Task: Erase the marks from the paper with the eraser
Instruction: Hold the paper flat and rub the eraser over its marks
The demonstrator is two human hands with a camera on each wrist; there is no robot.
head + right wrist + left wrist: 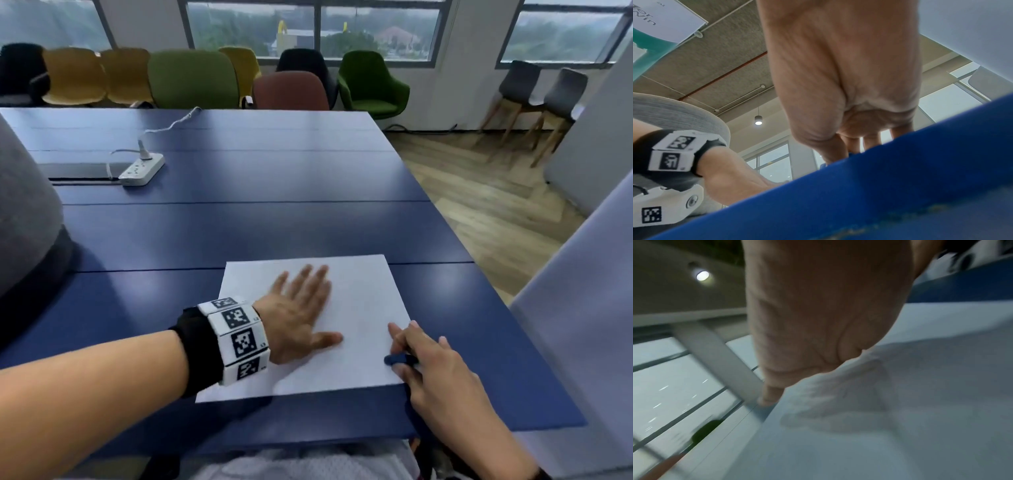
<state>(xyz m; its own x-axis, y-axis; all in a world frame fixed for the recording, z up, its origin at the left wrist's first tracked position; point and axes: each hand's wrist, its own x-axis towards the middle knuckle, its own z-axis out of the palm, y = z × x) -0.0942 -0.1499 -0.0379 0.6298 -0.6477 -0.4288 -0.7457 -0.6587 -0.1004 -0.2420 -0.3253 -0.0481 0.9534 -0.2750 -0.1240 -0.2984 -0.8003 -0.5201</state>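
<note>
Currently left hand (298, 315) flat on paper (363, 308), fingers spread straight. Right hand (435, 363) at paper's near right corner, fingers curled, pinching dark blue eraser (399, 359) against the sheet. Paper on blue table (239, 226); white power strip (142, 169) well apart. No containers visible.

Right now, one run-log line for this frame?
left hand flat on paper | right hand pinches blue eraser at paper's edge | marks: none discernible

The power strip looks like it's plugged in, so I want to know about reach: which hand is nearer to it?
Left. The left hand lies flat on the paper, nearer the power strip at the table's far left. The right hand grips the eraser at the paper's near right edge.
</note>
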